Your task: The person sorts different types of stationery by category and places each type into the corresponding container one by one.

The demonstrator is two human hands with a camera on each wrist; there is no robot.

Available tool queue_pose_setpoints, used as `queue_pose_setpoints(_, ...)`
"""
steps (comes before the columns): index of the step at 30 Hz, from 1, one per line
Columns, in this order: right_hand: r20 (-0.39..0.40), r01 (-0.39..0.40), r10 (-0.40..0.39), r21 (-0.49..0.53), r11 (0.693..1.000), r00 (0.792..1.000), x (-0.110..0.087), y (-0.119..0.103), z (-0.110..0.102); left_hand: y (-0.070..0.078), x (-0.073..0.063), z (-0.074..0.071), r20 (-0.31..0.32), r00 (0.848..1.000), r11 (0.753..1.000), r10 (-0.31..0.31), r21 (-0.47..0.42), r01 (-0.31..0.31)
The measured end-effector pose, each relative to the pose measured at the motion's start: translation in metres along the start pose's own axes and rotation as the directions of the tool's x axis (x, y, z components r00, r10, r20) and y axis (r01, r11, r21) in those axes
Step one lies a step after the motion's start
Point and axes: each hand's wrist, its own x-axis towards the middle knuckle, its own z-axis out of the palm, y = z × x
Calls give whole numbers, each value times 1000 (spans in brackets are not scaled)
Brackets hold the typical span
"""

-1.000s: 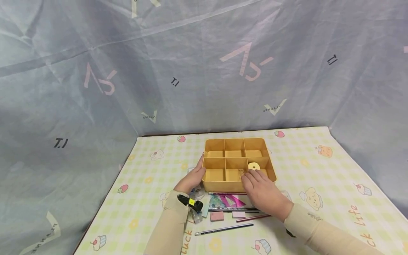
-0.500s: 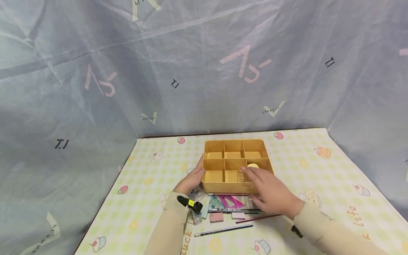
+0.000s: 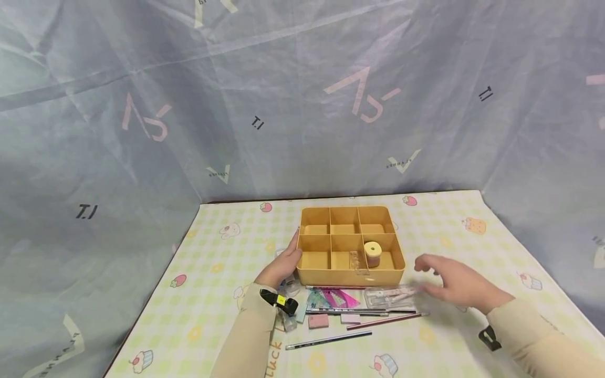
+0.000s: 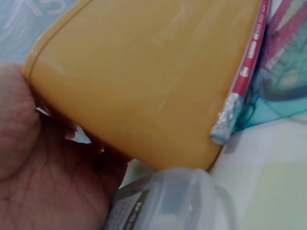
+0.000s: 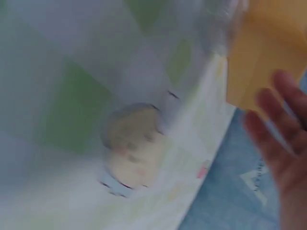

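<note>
A yellow six-compartment organizer box (image 3: 351, 276) stands on the table. My left hand (image 3: 282, 266) rests along its left wall, fingers straight and thumb near the front corner; in the left wrist view the hand (image 4: 53, 167) lies against the box's side (image 4: 144, 86). A small round container with a pale yellow lid (image 3: 373, 254) sits in the front right compartment. Against the divider in the front middle compartment leans a clear, marked plastic piece (image 3: 357, 262). My right hand (image 3: 460, 283) is to the right of the box, fingers loosely bent, holding nothing; its fingers (image 5: 273, 129) show spread in the right wrist view.
Before the box lie several pencils (image 3: 329, 340), teal and pink plastic rulers (image 3: 336, 298), a pink eraser (image 3: 319, 321), a paler eraser (image 3: 350, 318) and a clear case (image 3: 389, 297). Another transparent container (image 4: 177, 201) sits by my left wrist. A grey curtain (image 3: 302, 105) hangs behind the table.
My right hand has let go of the clear plastic piece, left the box and moved right, uncovering the lidded container and the clear case. The left hand stays at the box's left side.
</note>
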Motion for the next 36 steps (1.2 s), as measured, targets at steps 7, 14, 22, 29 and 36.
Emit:
queue_pose_setpoints(7,208,-75,50,116,990,977,-11,4,22,-1,0,0,-1,1000,1000,15,-9,-15)
queue_pose_setpoints(14,201,-55,31,114,992,979,-7,10,27,-1,1,-1,-9,1000,1000,8,-14,-8)
queue_pose_setpoints(22,84,-33,-5,452,892,996,-4,13,9,-1,-2,2,-5,1000,999,-12,-41,12)
queue_pose_setpoints(29,14,54,-85,672,738,996,11,18,-29,-2,-2,2,-4,1000,1000,5,-25,-5)
queue_pose_setpoints(36,21,-20,6,736,676,1000,20,38,-69,-3,-1,1,7,1000,1000,20,-23,-20)
